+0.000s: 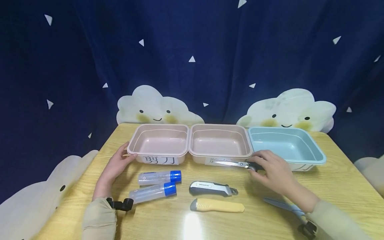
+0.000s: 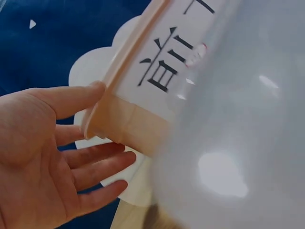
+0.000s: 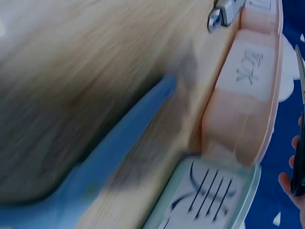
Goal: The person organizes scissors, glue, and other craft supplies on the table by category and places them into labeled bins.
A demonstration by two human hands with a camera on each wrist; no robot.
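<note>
My left hand [image 1: 117, 165] is at the left corner of the left pink plastic bin [image 1: 159, 126]. In the left wrist view, the thumb and index finger pinch its rim while the other fingers spread loosely. Scissors [image 1: 229, 163] with dark handles are in my right hand [image 1: 274, 171], blades pointing left in front of the middle pink bin [image 1: 222, 126]. In the right wrist view, only part of these scissors [image 3: 300, 157] shows at the right edge. Light blue scissors [image 1: 282, 204] lie on the table, partly hidden under my right forearm.
A blue bin [image 1: 318, 155] stands right of the pink ones; all carry front labels with writing. On the wooden table [image 1: 168, 223] lie two clear tubes with blue caps [image 1: 159, 177] [image 1: 154, 192], a grey-and-black utility knife [image 1: 211, 189] and a yellow one [image 1: 217, 205].
</note>
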